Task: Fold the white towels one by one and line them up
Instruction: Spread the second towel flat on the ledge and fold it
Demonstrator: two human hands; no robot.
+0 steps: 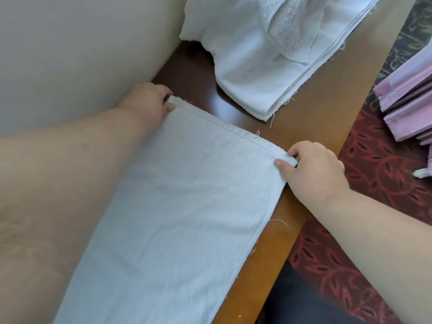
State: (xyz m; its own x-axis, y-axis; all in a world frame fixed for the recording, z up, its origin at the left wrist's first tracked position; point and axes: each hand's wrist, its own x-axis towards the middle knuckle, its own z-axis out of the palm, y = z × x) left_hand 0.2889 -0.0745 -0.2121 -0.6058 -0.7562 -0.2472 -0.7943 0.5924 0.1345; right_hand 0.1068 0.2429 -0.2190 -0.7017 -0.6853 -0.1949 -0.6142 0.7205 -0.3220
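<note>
A long white towel (177, 206) lies flat on the brown wooden table (311, 118), running from the bottom left up to the middle. My left hand (147, 99) pinches its far left corner beside the wall. At the far right corner, my right hand (313, 169) pinches the hem between thumb and fingers. The stitched far hem is stretched straight between both hands. A stack of folded white towels (257, 73) lies farther back on the table, with a crumpled terry towel (287, 26) on top.
A cream wall (70, 54) borders the table on the left. To the right lies a red patterned carpet (374, 183), with a pile of folded pink cloths (411, 106) at the right edge. A dark shape (299, 300) sits below the table's near edge.
</note>
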